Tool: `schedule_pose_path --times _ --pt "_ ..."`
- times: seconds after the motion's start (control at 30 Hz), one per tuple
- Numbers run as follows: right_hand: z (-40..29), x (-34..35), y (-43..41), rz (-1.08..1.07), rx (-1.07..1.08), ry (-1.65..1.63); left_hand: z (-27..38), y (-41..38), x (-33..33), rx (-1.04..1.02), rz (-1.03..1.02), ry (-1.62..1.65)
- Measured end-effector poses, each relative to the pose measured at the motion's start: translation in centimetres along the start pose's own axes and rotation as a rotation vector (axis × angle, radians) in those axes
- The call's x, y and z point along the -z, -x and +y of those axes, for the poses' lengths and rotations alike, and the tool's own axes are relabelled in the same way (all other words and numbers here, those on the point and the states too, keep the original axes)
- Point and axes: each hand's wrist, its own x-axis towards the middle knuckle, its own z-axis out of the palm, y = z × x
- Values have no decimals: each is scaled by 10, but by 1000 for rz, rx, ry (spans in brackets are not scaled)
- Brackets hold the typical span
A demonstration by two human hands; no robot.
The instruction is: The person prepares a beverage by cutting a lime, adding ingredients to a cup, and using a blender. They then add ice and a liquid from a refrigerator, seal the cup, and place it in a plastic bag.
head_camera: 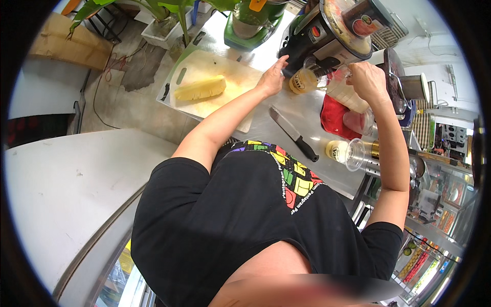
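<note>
My right hand [368,82] grips the handle of a clear plastic pitcher [341,90], which is tilted near a plastic cup of yellowish drink [303,81] below the juicer. My left hand [273,78] holds nothing, its fingers apart, just left of that cup. A peeled piece of pineapple [201,88] lies on a white cutting board [241,71]. A knife with a black handle [293,132] rests on the metal table [268,144]. Below my right forearm stand a printed cup with pale contents [336,151] and a clear cup [355,153].
A black juicer [322,38] stands at the back, beside a green-based appliance [245,38]. A red cloth [333,119] lies under the pitcher, with a clear container [358,122] on it. Potted leafy plants [165,32] are at the upper left, glass display cases [445,192] at the right.
</note>
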Motion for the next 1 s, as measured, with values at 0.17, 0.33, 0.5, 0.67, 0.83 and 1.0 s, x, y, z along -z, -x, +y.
schedule_pose_path --times 0.17,0.33,0.5,0.67,0.83,1.0 --pt "-4 4 -4 -21 9 24 -11 11 0 26 26 15" --pt "-6 5 -5 -23 8 29 -11 18 1 26 27 0" --pt "-5 5 -6 -36 14 30 -12 19 -2 42 9 -7" --pt "-5 5 -6 -46 19 24 -9 17 -8 55 -14 -32" --pt "-5 3 -5 35 41 20 -4 14 -12 53 -33 7" --pt "-7 4 -4 45 73 31 14 8 -17 29 -57 15"
